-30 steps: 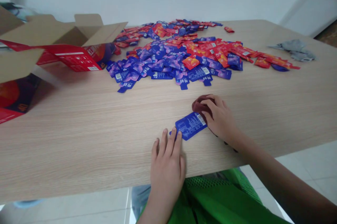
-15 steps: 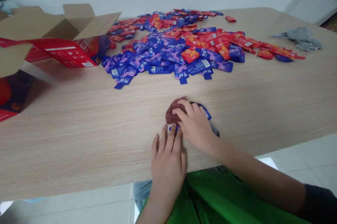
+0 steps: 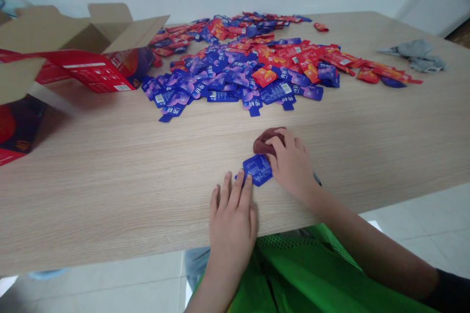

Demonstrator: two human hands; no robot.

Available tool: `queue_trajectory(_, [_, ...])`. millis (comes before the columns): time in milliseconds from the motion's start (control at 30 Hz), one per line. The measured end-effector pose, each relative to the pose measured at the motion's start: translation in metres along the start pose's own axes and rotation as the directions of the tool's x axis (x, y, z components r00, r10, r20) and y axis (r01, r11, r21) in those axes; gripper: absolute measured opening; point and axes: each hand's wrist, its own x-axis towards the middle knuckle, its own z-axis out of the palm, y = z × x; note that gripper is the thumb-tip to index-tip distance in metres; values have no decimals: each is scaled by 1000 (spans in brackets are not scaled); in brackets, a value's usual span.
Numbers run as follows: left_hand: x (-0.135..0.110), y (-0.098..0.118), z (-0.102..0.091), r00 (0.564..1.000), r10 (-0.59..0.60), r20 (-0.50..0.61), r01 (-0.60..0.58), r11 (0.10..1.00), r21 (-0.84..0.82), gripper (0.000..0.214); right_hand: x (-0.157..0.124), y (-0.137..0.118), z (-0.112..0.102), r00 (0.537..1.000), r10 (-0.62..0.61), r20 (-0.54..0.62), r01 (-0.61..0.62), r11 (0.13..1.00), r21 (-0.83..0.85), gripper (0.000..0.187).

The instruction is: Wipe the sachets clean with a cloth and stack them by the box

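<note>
A blue sachet (image 3: 259, 170) with fine white print lies flat on the table in front of me. My left hand (image 3: 233, 215) rests palm down with its fingers spread, the fingertips touching the sachet's left end. Bunched under the curled fingers of my right hand (image 3: 293, 168) is a brown cloth (image 3: 264, 141), gripped at the sachet's upper right edge. Part of the cloth is hidden by that hand, and a dark grey bit shows beside its wrist.
Behind lies a wide heap of blue sachets (image 3: 216, 75) and red sachets (image 3: 279, 56). Open red cardboard boxes (image 3: 99, 75) stand at the left. Grey gloves (image 3: 416, 51) lie at the right. The wooden table's (image 3: 110, 195) front edge runs close to my body.
My right hand has slid the brown cloth to the right, uncovering the blue sachet. My left hand has stayed nearly in place on the sachet's end.
</note>
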Motion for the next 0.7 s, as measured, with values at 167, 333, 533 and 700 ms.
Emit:
queue_trajectory(167, [-2,1,1,1000,-9,-12,9,1000,-7,55,4,26,0,998,52,27,-52,999,-6,22])
queue_trajectory(333, [6,2,4,999,-34,-40,35,999,27,49,14,33,-12,998,-31,-62,43,980,196,19])
queue_trajectory(533, [29,-7,7,999,-2,-38,4,998,66,52,24,-14,-17,979,-188,-77,203,929,310,24])
queue_trajectory(700, [41,-14,7,999,25,-29,-23,996,82,52,38,-32,7,966,-257,9,254,959,125,26])
